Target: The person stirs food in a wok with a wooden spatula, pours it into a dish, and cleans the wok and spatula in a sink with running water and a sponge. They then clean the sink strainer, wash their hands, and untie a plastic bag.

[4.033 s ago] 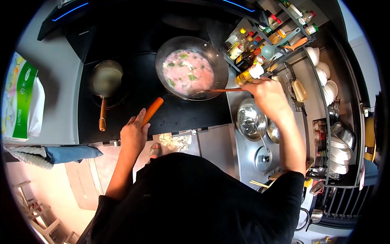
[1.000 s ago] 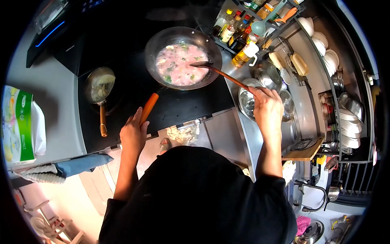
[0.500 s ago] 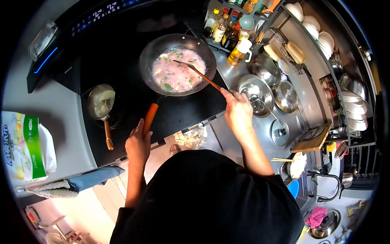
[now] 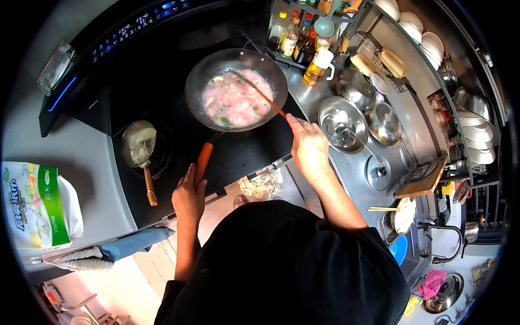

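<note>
A dark wok (image 4: 188, 92) stands on the black cooktop, filled with pale pink, bubbling food and bits of green leaf. My right hand (image 4: 310, 146) is closed round the end of a wooden spatula (image 4: 269, 101), whose far end reaches into the food. In my left hand (image 4: 188, 200) is a reddish-brown wooden handle (image 4: 203, 164) that points at the wok's near side. Any joint between handle and wok is too dark to make out. Left of the wok sits a small saucepan (image 4: 127, 146) with pale pieces in liquid, its wooden handle toward me.
Sauce bottles (image 4: 288, 40) and an oil jug (image 4: 318, 67) stand behind at the right. A steel bowl (image 4: 327, 116), a glass lid (image 4: 377, 172) and a strainer (image 4: 385, 127) lie on the right counter. A tissue pack (image 4: 38, 206) is at far left.
The spatula's far end has shifted in the wok and my right hand has moved slightly left. The view has shifted a little. Both grips are unchanged.
</note>
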Demonstrator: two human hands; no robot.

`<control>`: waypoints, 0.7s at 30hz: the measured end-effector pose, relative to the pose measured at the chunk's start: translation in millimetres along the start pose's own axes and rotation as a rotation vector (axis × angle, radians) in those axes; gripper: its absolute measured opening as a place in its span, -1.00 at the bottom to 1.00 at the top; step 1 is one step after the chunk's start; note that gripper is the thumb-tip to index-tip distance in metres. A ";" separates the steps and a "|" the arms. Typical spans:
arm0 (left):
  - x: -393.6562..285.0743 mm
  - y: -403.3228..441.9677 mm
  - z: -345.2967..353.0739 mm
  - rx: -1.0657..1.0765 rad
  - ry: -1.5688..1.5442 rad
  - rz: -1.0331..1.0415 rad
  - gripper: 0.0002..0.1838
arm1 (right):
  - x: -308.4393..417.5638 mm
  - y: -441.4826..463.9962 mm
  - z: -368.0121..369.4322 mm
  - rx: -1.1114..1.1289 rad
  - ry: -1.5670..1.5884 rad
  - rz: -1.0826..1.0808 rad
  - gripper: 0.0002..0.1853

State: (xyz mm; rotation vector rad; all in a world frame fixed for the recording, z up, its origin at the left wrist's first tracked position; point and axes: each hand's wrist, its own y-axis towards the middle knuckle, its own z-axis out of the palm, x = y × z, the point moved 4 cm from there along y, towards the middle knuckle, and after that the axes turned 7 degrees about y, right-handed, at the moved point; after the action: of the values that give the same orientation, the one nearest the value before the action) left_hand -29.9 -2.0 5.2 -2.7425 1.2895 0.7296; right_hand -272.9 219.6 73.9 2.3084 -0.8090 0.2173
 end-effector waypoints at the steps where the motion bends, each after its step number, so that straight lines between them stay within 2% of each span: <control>1: -0.5 0.6 -0.6 0.005 0.002 -0.004 -0.37 | -3.9 1.0 1.5 0.018 -0.031 0.045 -0.60; 5: 0.9 1.1 0.2 0.009 0.003 -0.004 -0.36 | -22.2 0.6 14.7 -0.026 -0.075 0.079 -0.63; 8: -0.4 0.3 -1.3 0.007 -0.021 -0.007 -0.36 | -32.8 -2.6 26.8 0.071 -0.076 0.202 -0.64; 11: 1.4 0.0 -0.2 0.009 -0.035 -0.009 -0.36 | -49.4 -11.8 44.8 0.026 0.103 0.262 -0.66; 14: 3.4 -0.2 1.5 0.016 -0.029 -0.021 -0.37 | -77.5 -24.6 69.3 -0.025 0.514 0.579 -0.67; 15: 3.1 -0.3 1.2 0.010 -0.031 -0.019 -0.36 | -80.7 -27.4 74.1 -0.019 0.739 0.742 -0.66; 18: 2.0 -0.4 0.0 0.008 -0.026 -0.024 -0.36 | -87.3 -34.2 85.3 -0.029 1.189 0.973 -0.66; 21: 1.9 -0.3 0.2 0.031 -0.012 -0.040 -0.35 | -85.8 -37.4 85.0 -0.021 1.266 1.017 -0.65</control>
State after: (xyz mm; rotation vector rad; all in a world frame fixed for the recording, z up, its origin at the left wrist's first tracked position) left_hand -28.7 -3.1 4.1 -2.7263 1.2289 0.7159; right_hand -323.5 228.7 -41.6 1.0677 -1.0903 1.8105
